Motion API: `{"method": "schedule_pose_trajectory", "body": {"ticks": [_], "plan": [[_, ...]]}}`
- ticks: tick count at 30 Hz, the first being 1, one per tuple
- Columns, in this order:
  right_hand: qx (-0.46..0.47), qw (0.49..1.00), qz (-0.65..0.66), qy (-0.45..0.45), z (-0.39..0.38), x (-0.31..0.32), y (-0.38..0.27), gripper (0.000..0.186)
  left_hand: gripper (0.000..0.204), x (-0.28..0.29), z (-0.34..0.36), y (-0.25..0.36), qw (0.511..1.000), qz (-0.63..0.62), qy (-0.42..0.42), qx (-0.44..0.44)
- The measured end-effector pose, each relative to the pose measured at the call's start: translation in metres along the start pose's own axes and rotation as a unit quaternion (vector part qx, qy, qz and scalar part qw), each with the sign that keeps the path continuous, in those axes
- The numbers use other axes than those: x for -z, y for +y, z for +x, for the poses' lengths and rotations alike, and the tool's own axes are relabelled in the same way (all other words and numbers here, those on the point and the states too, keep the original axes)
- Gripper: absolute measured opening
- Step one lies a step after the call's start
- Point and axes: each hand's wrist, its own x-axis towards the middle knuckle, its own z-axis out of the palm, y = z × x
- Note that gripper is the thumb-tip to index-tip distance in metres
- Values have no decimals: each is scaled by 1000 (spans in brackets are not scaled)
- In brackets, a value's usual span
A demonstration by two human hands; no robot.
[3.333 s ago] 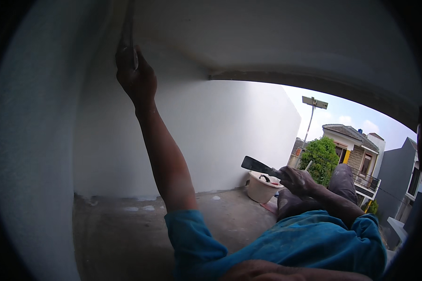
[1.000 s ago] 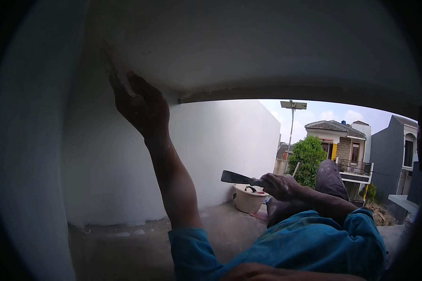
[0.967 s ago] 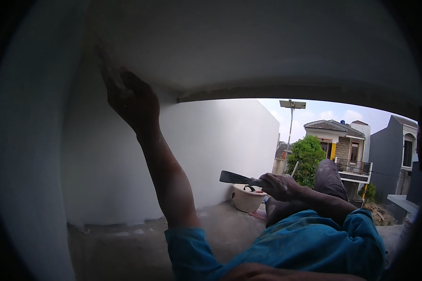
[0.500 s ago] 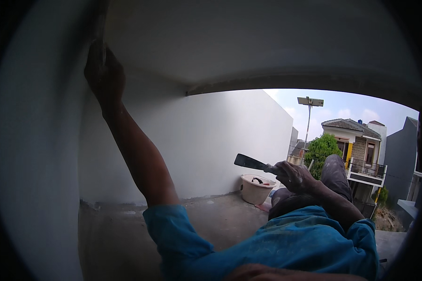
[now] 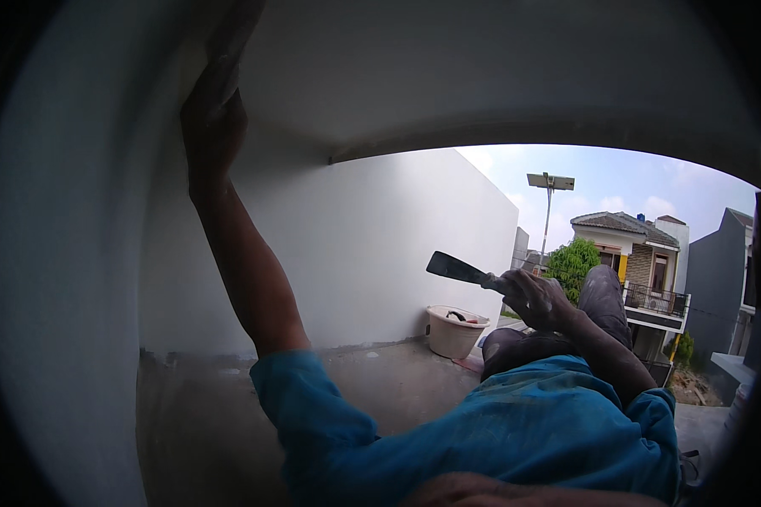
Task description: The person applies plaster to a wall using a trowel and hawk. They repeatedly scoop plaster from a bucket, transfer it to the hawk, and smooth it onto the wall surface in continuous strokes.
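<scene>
My left hand (image 5: 214, 127) is raised to the corner where the white wall (image 5: 355, 245) meets the ceiling (image 5: 482, 76). It grips a flat tool (image 5: 232, 42) pressed up into that corner; the tool's shape is hard to make out. My right hand (image 5: 537, 300) rests above my bent knee (image 5: 604, 291), away from the wall. It holds a putty knife (image 5: 457, 269), whose dark blade points left. I wear a blue long-sleeved shirt (image 5: 516, 431).
A cream tub (image 5: 455, 331) with small items inside stands on the grey concrete floor (image 5: 380, 380) at the foot of the wall. Beyond the open edge are houses (image 5: 643, 253), a green tree (image 5: 575, 262) and a pole-mounted lamp (image 5: 550, 182).
My left hand has slid up along the wall-ceiling corner with its tool. The right hand with the putty knife has stayed over the knee. The view has shifted slightly.
</scene>
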Motion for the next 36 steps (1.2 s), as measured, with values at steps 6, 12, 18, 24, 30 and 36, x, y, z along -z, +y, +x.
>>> {"method": "schedule_pose_trajectory", "body": {"ticks": [6, 12, 18, 24, 30, 36], "plan": [[-19, 999, -28, -19, 0, -5, 4, 35, 33, -17, -22, 15, 999, 29, -40, 13], [-28, 999, -7, -39, 6, -7, 4, 35, 41, -38, -26, 25, 982, 98, 114, -114], [-45, 997, 2, -62, 12, 7, -7, 35, 53, -53, 25, -24, 992, 57, 61, -92], [-33, 998, -3, -54, 14, 8, -12, 36, 46, -103, 20, 15, 980, 130, 91, -116], [0, 1000, 0, -31, 10, -1, 1, 35, 43, -55, -35, 23, 981, 127, 121, -78], [-39, 998, 16, -46, 21, 11, -18, 22, 26, 0, 32, -4, 977, 140, 121, -110]]}}
